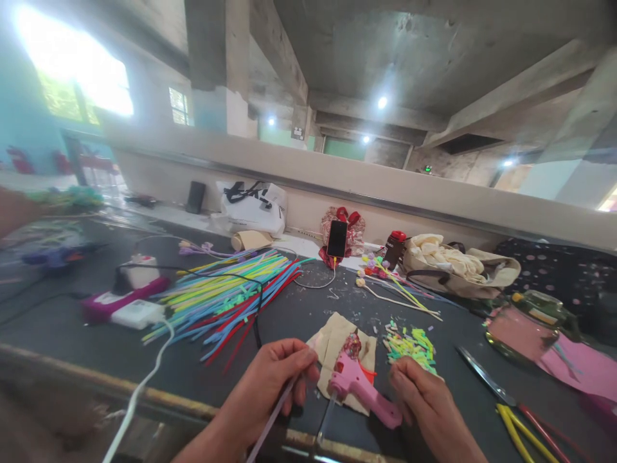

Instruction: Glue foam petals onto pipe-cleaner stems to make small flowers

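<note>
"Stem [271,421], thin and pale purple: where is it?"

"It's over the near edge of the worktop [299,312], in the left hand [272,376]. The thumb and fingers pinch it near the top. Its other end points down and away."

"Is it heavy?"

"I bet it's very light, and a bit bendy. It might fold if you squeeze too hard. Pinch it softly near the end."

"What about the right hand [424,399]?"

"Its fingers curl in beside the handle of the glue gun [354,379]. It's a bit blurry there, so I can't tell if that grip has something tiny in it."

"And the glue gun?"

"It's pink and lies on a cloth [332,331] by the near edge. I think it's hard and not too heavy. The handle looks best to grab. The nose could be hot, so keep off it."

"How many things are there?"

"I count one stem in the left hand, one pink glue gun, one clear glue stick [328,415] poking out its back, and one cloth. There's one phone [337,238] by the far edge, and one pile of little bits [412,347] right of the cloth. One big heap of bright stems [226,296] lies left of the cloth. The bits and bright stems are too many to count."
</note>
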Motion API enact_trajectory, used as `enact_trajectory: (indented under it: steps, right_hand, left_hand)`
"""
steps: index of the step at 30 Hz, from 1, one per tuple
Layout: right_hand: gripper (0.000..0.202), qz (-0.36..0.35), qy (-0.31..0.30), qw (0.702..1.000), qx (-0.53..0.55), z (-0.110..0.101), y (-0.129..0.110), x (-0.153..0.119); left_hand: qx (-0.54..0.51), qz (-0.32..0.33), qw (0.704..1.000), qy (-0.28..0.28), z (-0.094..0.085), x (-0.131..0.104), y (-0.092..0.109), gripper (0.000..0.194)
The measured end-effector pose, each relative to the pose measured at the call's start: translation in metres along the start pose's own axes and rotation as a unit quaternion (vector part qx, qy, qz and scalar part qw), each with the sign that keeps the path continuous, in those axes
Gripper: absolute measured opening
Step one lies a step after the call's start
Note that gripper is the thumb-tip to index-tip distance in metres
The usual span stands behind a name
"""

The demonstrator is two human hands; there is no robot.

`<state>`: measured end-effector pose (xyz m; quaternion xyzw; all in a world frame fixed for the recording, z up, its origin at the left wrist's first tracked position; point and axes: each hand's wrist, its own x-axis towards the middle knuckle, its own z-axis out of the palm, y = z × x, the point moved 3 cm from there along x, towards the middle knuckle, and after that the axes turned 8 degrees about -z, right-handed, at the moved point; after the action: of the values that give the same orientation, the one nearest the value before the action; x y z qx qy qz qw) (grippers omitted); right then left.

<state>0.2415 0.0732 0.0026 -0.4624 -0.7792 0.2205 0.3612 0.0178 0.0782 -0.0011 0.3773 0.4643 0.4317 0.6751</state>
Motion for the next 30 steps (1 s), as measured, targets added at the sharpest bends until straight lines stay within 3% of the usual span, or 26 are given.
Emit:
enact_trajectory:
  steps: [3,7,10,18,22,26,28,30]
  right_hand:
    - [0.038,-0.013,0.013,0.996,-0.090,0.000,0.001,0.002]
    - [0.013,-0.075,-0.051,0.983,-0.160,0.007,-0.010,0.008]
    - [0.035,-0.073,-0.098,0.975,-0.184,0.017,-0.016,0.011]
    - [0.036,-0.054,-0.097,0.973,-0.200,0.019,-0.015,0.013]
    - [0.032,-0.022,-0.057,0.991,-0.117,0.005,-0.012,0.012]
    - [0.030,0.041,0.005,0.996,0.073,-0.011,0.002,0.006]
    - [0.032,0.079,0.080,0.977,0.181,-0.017,0.013,0.002]
    - [0.031,0.125,0.161,0.938,0.281,-0.022,0.023,-0.001]
  left_hand:
    - [0.056,0.015,0.998,0.000,0.003,0.019,0.006,0.023]
    - [0.096,0.007,0.995,-0.008,0.012,0.041,0.005,0.017]
    - [0.127,0.005,0.992,-0.012,0.016,0.050,-0.001,0.016]
    - [0.177,0.005,0.984,-0.004,0.015,0.051,-0.007,0.015]
    - [0.190,-0.001,0.982,0.006,0.017,0.052,-0.006,0.014]
    - [0.192,-0.003,0.981,0.014,0.019,0.051,-0.005,0.015]
    - [0.190,-0.002,0.982,0.018,0.019,0.049,-0.005,0.015]
    - [0.187,0.001,0.982,0.022,0.020,0.047,-0.005,0.014]
